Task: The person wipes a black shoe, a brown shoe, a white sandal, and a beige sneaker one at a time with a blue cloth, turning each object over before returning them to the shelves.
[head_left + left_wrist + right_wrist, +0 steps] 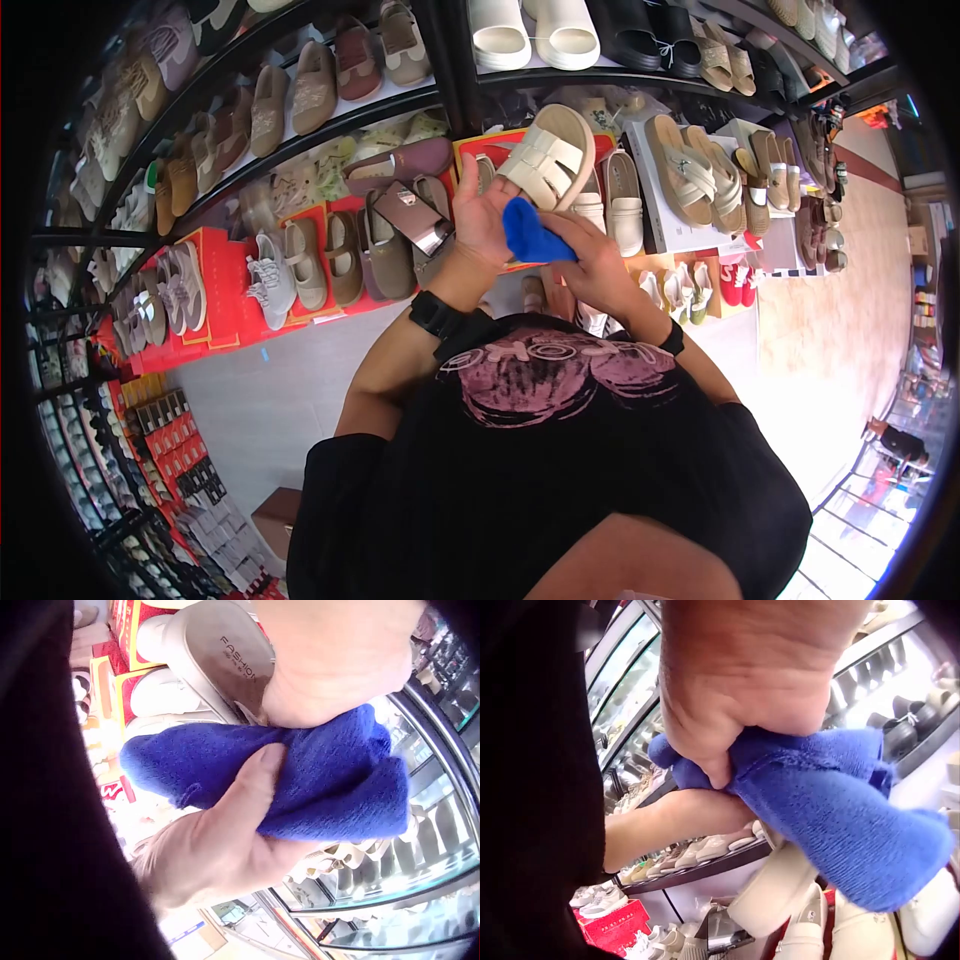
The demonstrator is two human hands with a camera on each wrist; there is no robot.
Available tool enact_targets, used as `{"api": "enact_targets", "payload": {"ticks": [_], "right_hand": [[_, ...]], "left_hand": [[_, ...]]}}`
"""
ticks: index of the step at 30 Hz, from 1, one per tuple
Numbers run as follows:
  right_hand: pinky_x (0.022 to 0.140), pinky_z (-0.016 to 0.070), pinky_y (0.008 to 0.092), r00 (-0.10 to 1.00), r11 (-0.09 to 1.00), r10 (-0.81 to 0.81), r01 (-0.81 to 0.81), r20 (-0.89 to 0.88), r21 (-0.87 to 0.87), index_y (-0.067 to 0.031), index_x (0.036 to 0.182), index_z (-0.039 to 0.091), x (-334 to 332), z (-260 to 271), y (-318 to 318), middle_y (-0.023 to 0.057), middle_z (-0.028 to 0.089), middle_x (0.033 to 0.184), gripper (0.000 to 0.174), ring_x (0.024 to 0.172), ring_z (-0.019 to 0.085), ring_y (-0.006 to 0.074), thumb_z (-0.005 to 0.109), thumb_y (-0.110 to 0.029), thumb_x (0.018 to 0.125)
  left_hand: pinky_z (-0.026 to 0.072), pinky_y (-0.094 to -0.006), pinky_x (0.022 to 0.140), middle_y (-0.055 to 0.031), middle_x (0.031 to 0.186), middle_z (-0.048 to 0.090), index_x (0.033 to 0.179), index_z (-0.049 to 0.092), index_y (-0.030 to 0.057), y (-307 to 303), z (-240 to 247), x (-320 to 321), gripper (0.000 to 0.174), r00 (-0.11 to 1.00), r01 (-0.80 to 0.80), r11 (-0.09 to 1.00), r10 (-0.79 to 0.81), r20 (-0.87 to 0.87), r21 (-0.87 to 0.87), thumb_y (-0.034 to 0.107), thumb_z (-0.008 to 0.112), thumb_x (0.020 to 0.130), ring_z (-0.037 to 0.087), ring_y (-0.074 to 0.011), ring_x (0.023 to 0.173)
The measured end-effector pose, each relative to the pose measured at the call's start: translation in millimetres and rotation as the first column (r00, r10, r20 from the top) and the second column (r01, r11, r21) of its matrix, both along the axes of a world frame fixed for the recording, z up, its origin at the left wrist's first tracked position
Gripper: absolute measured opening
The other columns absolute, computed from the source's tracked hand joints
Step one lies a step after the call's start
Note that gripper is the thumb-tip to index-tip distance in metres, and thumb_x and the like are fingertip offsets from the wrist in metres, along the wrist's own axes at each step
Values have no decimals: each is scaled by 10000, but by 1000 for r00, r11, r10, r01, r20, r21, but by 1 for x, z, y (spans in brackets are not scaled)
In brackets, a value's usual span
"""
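My left hand (484, 208) holds a beige strappy sandal (548, 153) up in front of the shoe shelves, fingers curled round its sole. My right hand (588, 262) grips a bunched blue cloth (530, 232) and presses it against the sandal beside the left palm. In the left wrist view the blue cloth (330, 780) fills the middle, the right hand's thumb (259, 776) lies across it, and the sandal's insole (221, 652) reads "FASHION". Seen from the right wrist, the right hand (727, 742) clenches the cloth (847, 810) above the sandal (780, 889).
Curved black shelves (330, 125) packed with several sandals and flats stand ahead. Red shoe boxes (215, 290) carry sneakers on the lower left. White slides (530, 35) sit on the top shelf. A light tiled floor (850, 300) opens to the right.
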State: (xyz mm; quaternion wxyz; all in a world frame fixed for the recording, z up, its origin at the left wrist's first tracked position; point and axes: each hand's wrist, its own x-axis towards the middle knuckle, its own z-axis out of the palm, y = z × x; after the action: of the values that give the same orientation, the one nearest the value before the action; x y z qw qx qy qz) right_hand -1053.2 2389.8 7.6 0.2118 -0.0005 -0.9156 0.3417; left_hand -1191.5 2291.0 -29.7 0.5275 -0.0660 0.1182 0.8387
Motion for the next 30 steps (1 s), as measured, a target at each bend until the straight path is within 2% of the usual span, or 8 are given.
{"api": "enact_targets", "payload": {"ticks": [2,4,9,16,23,26,28,30], "right_hand": [[800,472,337,971,910,69,32,229,-412,-45,1136,532,11,-10,8,147,578,1057,415,927,590,263,599,-1,728],[772,482,311,957,902,54,75,284,-425,-29,1154,511,8,-6,23,147,585,1038,402,888,606,239,618,-34,766],[768,474,297,883,714,-459,301,-99,-632,-23,1158,495,-27,25,44,105,605,949,416,853,582,182,638,-37,767],[870,441,397,918,964,-245,266,-312,28,-36,1138,511,-13,-11,23,178,542,1127,515,1017,530,346,595,42,636],[839,459,372,991,980,-71,90,110,-177,-48,1152,508,27,-66,1,172,561,1096,471,971,559,347,607,-9,693],[802,481,354,931,835,-37,229,364,-500,-24,1133,512,27,-79,8,149,606,997,374,894,602,294,601,-61,772],[785,500,359,874,-102,176,474,453,-874,-6,1098,522,20,-90,19,132,619,949,320,850,616,251,589,-61,791],[771,515,384,889,-272,203,454,411,-848,6,1079,526,15,-84,27,138,618,945,279,816,624,252,559,-83,818]], "left_hand": [[338,-422,993,-121,1231,495,1220,410,4,0,2,-1,666,996,-94,993,94,-3,-65,527,514,822,461,-270,1149],[327,-434,1005,-113,1238,493,1229,408,13,1,5,-1,574,993,-98,995,100,61,-24,422,538,847,454,-271,1162],[322,-442,1015,-129,1259,480,1247,411,40,7,15,9,414,998,-30,998,32,46,-53,285,446,916,439,-286,1180],[348,-451,991,-119,1254,484,1256,395,55,14,-1,-5,376,987,-70,964,29,159,258,253,387,937,447,-293,1171],[259,-480,1051,-117,1290,454,1252,403,33,14,30,-18,377,982,-168,944,135,132,284,252,330,954,403,-296,1208],[257,-478,1053,-118,1295,449,1249,406,31,13,40,-16,376,977,-157,926,96,189,343,251,329,954,398,-296,1212],[258,-474,1054,-117,1298,447,1246,410,31,13,51,-4,376,982,-145,946,101,160,291,254,332,954,393,-293,1217],[268,-468,1049,-109,1285,462,1238,426,37,14,46,4,373,985,-107,947,59,163,303,261,343,951,403,-284,1212]]}}
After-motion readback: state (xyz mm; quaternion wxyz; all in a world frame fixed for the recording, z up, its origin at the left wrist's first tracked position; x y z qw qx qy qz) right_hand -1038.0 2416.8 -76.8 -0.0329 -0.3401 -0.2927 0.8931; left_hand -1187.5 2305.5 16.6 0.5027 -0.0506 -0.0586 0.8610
